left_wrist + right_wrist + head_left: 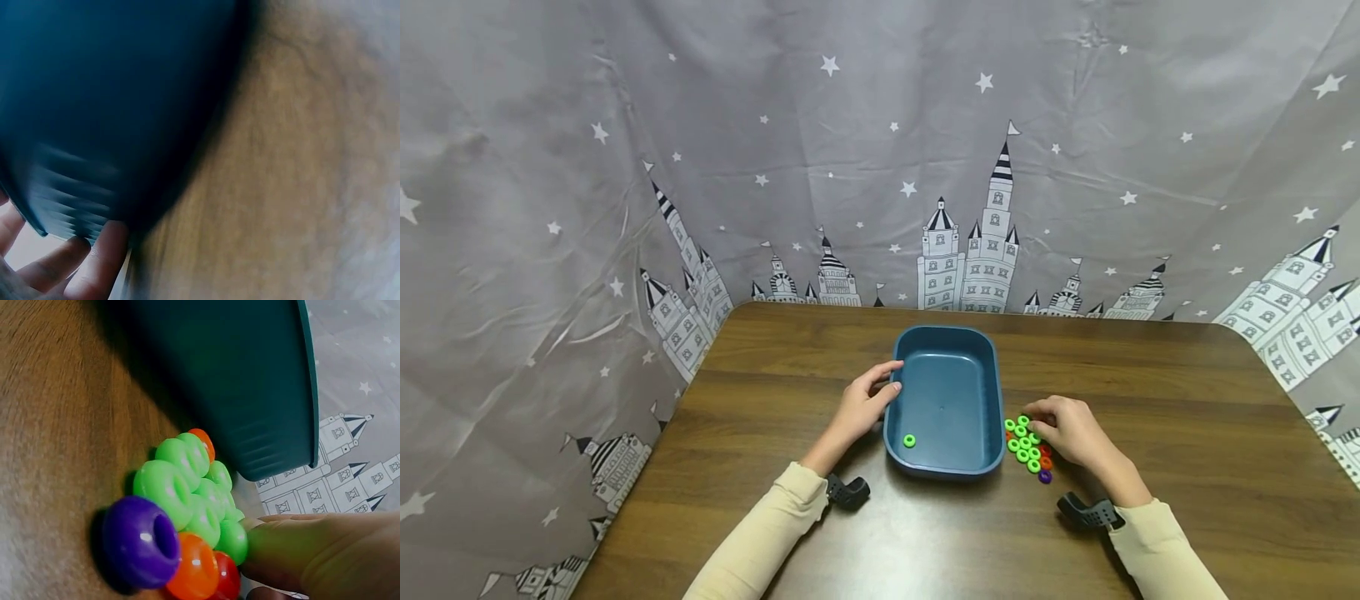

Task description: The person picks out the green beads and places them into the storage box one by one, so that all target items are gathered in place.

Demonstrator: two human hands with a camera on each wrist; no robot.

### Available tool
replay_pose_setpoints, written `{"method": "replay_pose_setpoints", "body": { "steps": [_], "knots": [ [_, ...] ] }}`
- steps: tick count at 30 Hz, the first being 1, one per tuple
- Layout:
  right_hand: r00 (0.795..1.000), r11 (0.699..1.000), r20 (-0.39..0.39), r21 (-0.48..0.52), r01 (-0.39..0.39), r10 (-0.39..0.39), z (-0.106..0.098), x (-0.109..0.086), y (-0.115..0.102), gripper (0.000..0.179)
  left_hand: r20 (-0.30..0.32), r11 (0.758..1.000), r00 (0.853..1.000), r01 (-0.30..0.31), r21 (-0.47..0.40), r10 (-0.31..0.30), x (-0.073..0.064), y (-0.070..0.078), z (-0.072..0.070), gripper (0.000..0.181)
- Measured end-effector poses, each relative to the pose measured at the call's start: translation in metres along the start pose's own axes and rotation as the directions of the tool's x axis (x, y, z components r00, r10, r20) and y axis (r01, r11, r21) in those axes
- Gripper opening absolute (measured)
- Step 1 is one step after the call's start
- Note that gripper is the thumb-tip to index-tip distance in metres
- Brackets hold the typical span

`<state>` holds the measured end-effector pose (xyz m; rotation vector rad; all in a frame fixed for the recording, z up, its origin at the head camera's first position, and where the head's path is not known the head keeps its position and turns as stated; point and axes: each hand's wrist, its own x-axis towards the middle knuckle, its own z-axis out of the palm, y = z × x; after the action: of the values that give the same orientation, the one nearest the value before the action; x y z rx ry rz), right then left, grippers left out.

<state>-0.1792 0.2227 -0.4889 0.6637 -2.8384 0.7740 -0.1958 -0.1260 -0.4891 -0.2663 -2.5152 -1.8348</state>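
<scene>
A deep blue plastic tub [942, 400] stands on the table with one green ring bead [909, 441] inside, near its front left corner. My left hand [861, 402] holds the tub's left rim, some fingertips against the ribbed outer wall [75, 187]. To the right of the tub lies a cluster of chunky ring beads, mostly green [1026, 443], with a few orange [194, 565] and red [226, 575] ones. A purple bead [140, 542] sits at its near end. Over the cluster's far right side my right hand [1070, 427] bends its fingers down, fingertips among green beads; I cannot tell whether they pinch one.
The brown wooden table [790, 392] reaches back to a grey curtain [820, 150] printed with castles and stars. Dark camera straps [847, 492] sit on both wrists. The tub's right wall rises close beside the bead cluster.
</scene>
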Motion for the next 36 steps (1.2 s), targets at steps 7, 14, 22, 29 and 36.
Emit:
{"method": "replay_pose_setpoints", "body": {
  "steps": [7, 14, 22, 29, 36],
  "knots": [
    [1.0, 1.0, -0.002, 0.008, 0.006, -0.006, 0.003, 0.001, 0.002, 0.017, 0.025, 1.0, 1.0, 0.003, 0.017, -0.004, -0.004, 0.015, -0.003, 0.04],
    [1.0, 1.0, 0.001, 0.007, 0.021, -0.021, 0.003, 0.003, 0.001, 0.019, 0.005, 1.0, 1.0, -0.002, 0.003, 0.001, 0.004, -0.005, -0.001, 0.04],
    [1.0, 1.0, 0.008, 0.005, 0.026, -0.026, 0.005, 0.002, 0.002, 0.021, 0.029, 1.0, 1.0, -0.001, -0.004, 0.001, 0.003, -0.008, -0.002, 0.041],
    [1.0, 1.0, 0.017, 0.011, 0.013, -0.013, 0.005, 0.001, 0.001, 0.022, 0.033, 1.0, 0.999, -0.005, 0.008, 0.005, 0.002, -0.007, -0.002, 0.04],
    [1.0, 1.0, 0.019, 0.008, 0.005, -0.005, 0.006, 0.001, 0.001, 0.022, 0.028, 1.0, 1.0, 0.003, 0.003, -0.003, 0.003, -0.006, -0.002, 0.041]
  ]
}}
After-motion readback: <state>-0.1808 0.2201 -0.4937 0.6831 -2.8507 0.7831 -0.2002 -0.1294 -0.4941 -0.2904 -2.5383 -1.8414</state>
